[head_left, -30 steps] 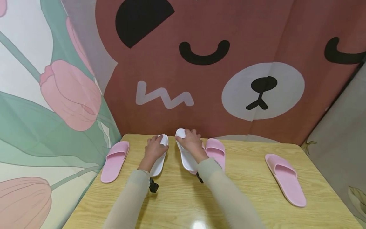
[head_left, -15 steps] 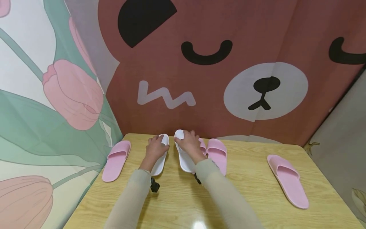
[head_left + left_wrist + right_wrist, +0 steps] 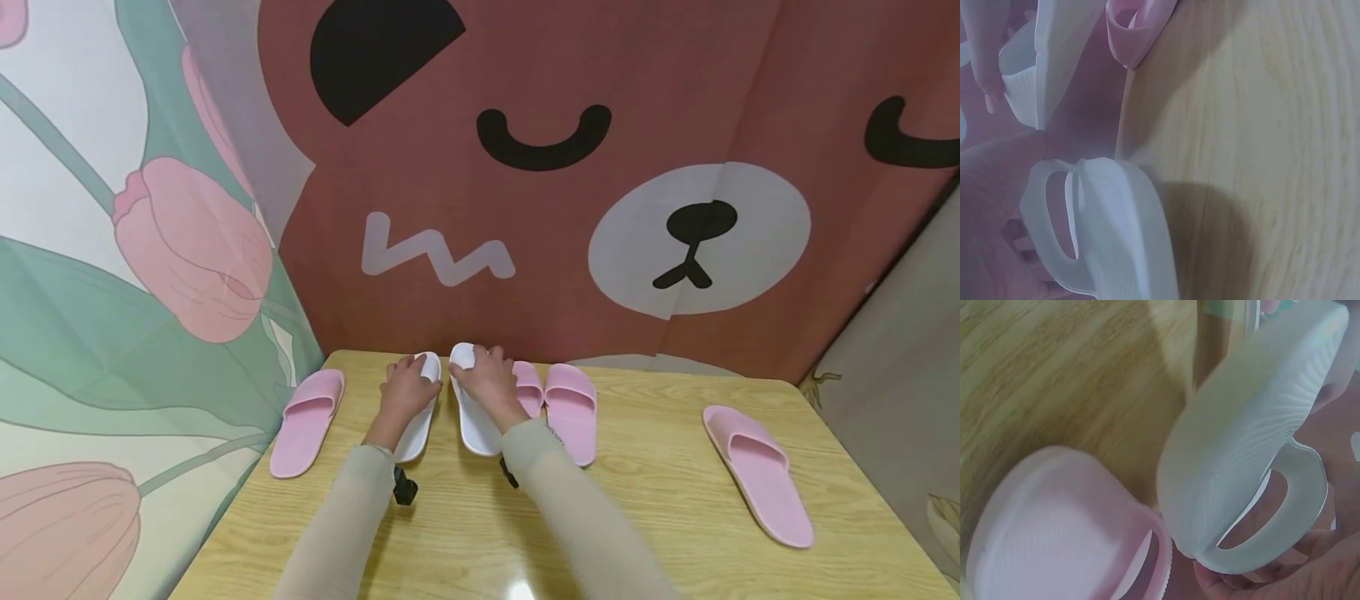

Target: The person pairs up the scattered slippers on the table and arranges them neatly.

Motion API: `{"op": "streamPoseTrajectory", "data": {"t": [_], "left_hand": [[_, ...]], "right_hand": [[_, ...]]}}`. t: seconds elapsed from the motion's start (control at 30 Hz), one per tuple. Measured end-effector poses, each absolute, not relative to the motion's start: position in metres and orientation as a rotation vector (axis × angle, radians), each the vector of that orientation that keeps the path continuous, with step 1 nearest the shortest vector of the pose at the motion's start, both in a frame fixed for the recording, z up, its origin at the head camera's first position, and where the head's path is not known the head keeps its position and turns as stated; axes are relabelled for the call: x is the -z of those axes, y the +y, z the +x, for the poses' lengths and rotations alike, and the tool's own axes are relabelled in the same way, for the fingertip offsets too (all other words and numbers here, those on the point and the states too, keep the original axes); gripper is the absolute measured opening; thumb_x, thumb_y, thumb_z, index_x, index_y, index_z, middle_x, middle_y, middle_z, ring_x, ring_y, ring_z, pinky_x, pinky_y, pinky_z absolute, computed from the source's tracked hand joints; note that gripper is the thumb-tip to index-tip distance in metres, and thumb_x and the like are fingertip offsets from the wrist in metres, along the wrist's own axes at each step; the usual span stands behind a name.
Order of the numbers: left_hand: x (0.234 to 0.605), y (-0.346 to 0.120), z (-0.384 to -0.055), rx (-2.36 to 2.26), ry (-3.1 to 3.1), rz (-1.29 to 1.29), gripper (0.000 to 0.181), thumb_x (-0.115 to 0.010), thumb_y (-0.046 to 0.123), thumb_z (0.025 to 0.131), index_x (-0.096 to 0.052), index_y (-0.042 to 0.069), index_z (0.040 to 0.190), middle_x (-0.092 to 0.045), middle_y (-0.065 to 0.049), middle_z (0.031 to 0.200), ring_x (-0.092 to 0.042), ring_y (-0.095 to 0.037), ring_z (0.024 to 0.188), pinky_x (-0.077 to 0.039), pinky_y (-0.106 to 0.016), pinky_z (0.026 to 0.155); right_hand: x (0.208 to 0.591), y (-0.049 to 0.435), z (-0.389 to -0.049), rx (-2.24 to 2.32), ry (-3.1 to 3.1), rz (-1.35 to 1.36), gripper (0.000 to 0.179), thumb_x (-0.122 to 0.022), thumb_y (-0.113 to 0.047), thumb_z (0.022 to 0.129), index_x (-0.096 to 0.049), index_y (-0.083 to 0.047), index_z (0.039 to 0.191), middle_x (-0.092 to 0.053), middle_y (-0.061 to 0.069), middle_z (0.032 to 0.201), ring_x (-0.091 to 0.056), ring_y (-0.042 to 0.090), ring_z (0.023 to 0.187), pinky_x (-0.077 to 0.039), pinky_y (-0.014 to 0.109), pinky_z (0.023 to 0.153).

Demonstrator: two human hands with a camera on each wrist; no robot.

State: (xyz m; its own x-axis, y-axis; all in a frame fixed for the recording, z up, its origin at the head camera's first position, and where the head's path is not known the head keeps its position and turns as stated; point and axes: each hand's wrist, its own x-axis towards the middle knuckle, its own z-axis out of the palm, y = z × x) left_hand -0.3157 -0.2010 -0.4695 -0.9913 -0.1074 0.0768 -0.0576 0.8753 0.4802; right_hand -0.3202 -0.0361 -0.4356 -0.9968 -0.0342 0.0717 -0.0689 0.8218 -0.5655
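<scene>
My left hand (image 3: pixel 406 388) grips a white slipper (image 3: pixel 415 438) across its strap, fingers over the toe end. The same slipper (image 3: pixel 1116 231) casts a shadow on the wood in the left wrist view. A second white slipper (image 3: pixel 476 427) is held by my right hand (image 3: pixel 491 385), thumb on its left side and fingers over the strap. In the right wrist view this slipper (image 3: pixel 1235 437) tilts above the wooden surface, beside a pink slipper (image 3: pixel 1054 531). The two white slippers lie side by side with a narrow gap, toes pointing to the wall.
Two pink slippers stand just right of my right hand, one (image 3: pixel 528 388) partly covered and the other (image 3: pixel 573 417) beside it. Single pink slippers lie at far left (image 3: pixel 306 425) and far right (image 3: pixel 763 479). The wooden table (image 3: pixel 660 517) ends at a bear-patterned curtain (image 3: pixel 540 275).
My right hand has carried its white slipper leftward, closer to the other white one, uncovering more of a pink slipper. The left hand has barely moved.
</scene>
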Motion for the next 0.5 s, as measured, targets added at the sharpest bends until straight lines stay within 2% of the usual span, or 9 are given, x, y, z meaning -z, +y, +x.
{"op": "streamPoseTrajectory", "data": {"t": [0.5], "left_hand": [[0.477, -0.211, -0.315, 0.757, -2.934, 0.147, 0.071, -0.069, 0.040, 0.092, -0.046, 0.008, 0.152, -0.041, -0.022, 0.154, -0.034, -0.045, 0.138, -0.034, -0.072, 0.102]], "right_hand": [[0.445, -0.054, -0.321, -0.901, -2.918, 0.072, 0.072, -0.067, -0.057, 0.090, -0.054, -0.010, 0.144, -0.049, 0.023, 0.137, -0.049, 0.049, 0.125, -0.045, 0.063, 0.094]]}}
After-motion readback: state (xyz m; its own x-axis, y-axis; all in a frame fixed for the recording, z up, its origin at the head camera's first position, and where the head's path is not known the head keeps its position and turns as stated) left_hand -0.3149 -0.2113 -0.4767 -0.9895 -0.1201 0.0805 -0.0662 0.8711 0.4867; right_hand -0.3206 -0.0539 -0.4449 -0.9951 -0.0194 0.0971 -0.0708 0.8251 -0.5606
